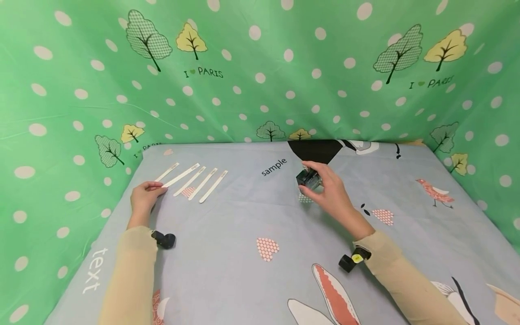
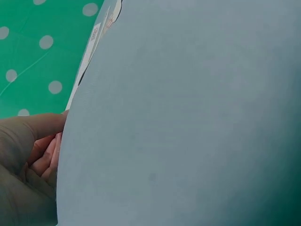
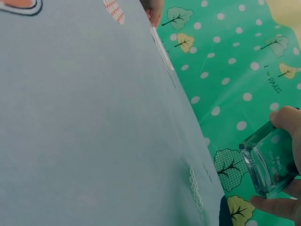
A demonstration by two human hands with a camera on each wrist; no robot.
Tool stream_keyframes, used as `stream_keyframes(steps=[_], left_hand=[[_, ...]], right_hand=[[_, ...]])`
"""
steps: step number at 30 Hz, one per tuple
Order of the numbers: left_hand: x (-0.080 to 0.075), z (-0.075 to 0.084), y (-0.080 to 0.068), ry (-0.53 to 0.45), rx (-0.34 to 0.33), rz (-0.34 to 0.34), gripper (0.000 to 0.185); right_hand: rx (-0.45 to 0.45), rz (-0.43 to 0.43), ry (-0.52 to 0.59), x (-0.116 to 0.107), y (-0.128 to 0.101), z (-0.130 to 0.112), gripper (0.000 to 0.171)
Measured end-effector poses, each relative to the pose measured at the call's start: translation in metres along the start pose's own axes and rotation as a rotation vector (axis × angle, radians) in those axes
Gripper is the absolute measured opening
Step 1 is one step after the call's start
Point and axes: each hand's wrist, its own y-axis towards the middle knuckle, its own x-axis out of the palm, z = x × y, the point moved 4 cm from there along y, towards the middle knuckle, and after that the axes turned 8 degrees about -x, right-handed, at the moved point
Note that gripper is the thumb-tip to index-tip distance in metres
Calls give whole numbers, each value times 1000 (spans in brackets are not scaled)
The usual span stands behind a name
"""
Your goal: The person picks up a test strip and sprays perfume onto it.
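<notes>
Several narrow white paper test strips (image 1: pixel 214 186) lie fanned side by side on the left of the table. My left hand (image 1: pixel 147 198) pinches the near end of one paper strip (image 1: pixel 181 175) between thumb and fingers; in the left wrist view the same strip (image 2: pixel 89 59) rises from the fingertips. My right hand (image 1: pixel 331 194) grips a small square clear glass perfume bottle (image 1: pixel 310 179) between thumb and fingers, right of the middle. In the right wrist view the perfume bottle (image 3: pixel 268 160) is tilted, held above the cloth, with "Paris" lettering on its face.
A grey-blue printed cloth (image 1: pixel 227 253) covers the table, with hearts, a bird and lettering on it. Behind and at the sides hangs a green dotted curtain (image 1: pixel 243 54). Black wrist cameras (image 1: pixel 164 239) sit on both forearms.
</notes>
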Motion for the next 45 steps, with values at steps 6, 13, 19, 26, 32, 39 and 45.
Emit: stream_keyframes(steps=[6, 13, 19, 26, 32, 39, 45], left_hand=[[-3, -3, -1, -13, 18, -8, 37], [-2, -10, 0, -24, -8, -31, 30], [-1, -12, 4, -24, -21, -27, 23], [0, -9, 5, -20, 0, -40, 24], [1, -7, 7, -38, -21, -54, 21], [1, -5, 9, -50, -45, -67, 22], [-4, -7, 10, -190, -122, -138, 7]], right_hand=[[-19, 9, -10, -1, -1, -2, 67], [-25, 7, -2, -2, -4, -3, 66], [-23, 10, -1, -4, -6, -2, 67], [-12, 11, -16, -6, -9, 0, 67], [-17, 15, -12, -6, -9, 1, 68], [-24, 11, -14, -3, -9, 2, 67], [-28, -7, -9, -1, -6, 1, 66]])
